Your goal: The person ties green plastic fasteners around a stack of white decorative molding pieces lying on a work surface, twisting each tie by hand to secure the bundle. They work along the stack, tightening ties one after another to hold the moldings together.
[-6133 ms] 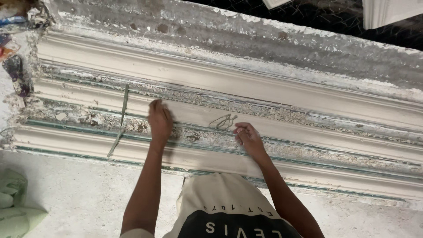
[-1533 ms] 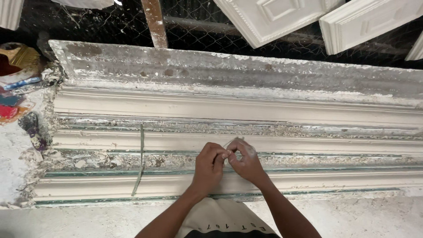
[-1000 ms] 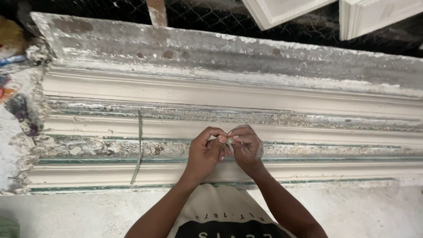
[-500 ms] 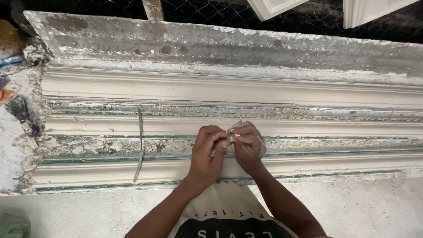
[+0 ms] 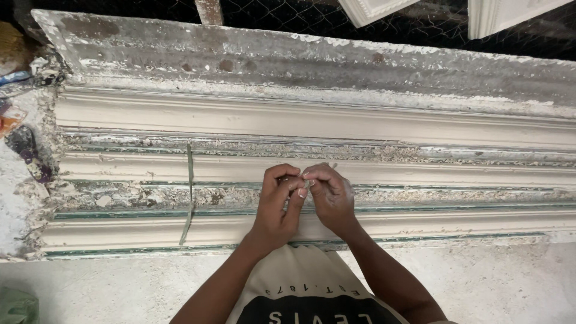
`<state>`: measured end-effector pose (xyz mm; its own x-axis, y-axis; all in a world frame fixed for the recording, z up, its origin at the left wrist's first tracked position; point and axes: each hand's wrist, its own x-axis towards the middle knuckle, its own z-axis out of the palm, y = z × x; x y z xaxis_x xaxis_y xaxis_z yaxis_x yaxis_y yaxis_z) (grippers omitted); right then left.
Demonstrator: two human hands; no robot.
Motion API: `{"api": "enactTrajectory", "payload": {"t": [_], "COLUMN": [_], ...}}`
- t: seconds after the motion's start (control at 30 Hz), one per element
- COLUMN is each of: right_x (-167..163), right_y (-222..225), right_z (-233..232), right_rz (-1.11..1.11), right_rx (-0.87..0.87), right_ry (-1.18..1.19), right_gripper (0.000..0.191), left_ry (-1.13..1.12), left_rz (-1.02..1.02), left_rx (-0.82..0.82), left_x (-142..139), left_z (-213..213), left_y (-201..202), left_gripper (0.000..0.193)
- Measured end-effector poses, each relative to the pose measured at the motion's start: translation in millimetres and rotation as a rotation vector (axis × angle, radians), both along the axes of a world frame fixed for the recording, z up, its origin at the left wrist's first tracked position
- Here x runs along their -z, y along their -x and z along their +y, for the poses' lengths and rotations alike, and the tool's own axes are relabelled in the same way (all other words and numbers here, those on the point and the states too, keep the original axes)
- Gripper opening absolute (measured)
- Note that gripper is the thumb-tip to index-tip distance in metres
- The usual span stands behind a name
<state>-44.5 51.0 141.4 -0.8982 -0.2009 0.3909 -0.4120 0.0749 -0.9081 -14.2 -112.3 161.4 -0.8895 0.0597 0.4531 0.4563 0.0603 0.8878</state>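
Observation:
My left hand [image 5: 277, 201] and my right hand [image 5: 329, 195] are pressed together over the middle of a long cream plaster moulding [image 5: 420, 129]. The fingertips of both hands pinch a small piece of thin wire [image 5: 308, 179], most of it hidden by the fingers. The moulding has several parallel ridges and grooves, and crumbly plaster bits fill the grooves. My hands hover above the groove nearest the front ridge.
A thin grey-green strip [image 5: 189, 192] lies across the moulding's ridges left of my hands. Wire mesh [image 5: 288, 12] and white moulded panels [image 5: 372, 7] stand behind. Crusted plaster and coloured scraps [image 5: 24, 144] sit at the left end; a green object [image 5: 15, 306] lies bottom left.
Six seconds ago my hands lay apart on the moulding with a bent wire between them. Since then they have come together on the wire and stayed there, fingers shifting slightly.

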Motion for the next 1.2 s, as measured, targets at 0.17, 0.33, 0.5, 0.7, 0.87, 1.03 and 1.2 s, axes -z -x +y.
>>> {"api": "enactTrajectory", "payload": {"t": [0.17, 0.33, 0.5, 0.7, 0.87, 1.03, 1.2], "right_x": [5, 6, 7, 2, 0, 4, 10], "right_y": [10, 3, 0, 3, 3, 2, 3], "right_z": [7, 6, -4, -4, -8, -10, -11], "right_rz": [-0.194, -0.062, 0.013, 0.114, -0.048, 0.017, 0.025], "right_rx": [-0.196, -0.01, 0.048, 0.124, 0.085, 0.112, 0.095], "right_ry": [0.31, -0.065, -0.112, -0.211, -0.094, -0.132, -0.081], "right_gripper": [0.017, 0.016, 0.022, 0.009, 0.008, 0.007, 0.005], "left_ry": [-0.125, -0.333, -0.456, -0.297, -0.096, -0.086, -0.063], "left_rz": [-0.135, -0.307, -0.33, -0.298, -0.306, -0.268, -0.252], "left_rx": [0.125, 0.02, -0.043, -0.099, -0.156, -0.194, -0.271], "left_x": [8, 23, 31, 22, 16, 18, 19], "left_z": [-5, 6, 16, 20, 17, 19, 16], "left_y": [11, 14, 13, 6, 8, 9, 11], "left_gripper": [0.017, 0.017, 0.019, 0.018, 0.018, 0.016, 0.016]}}
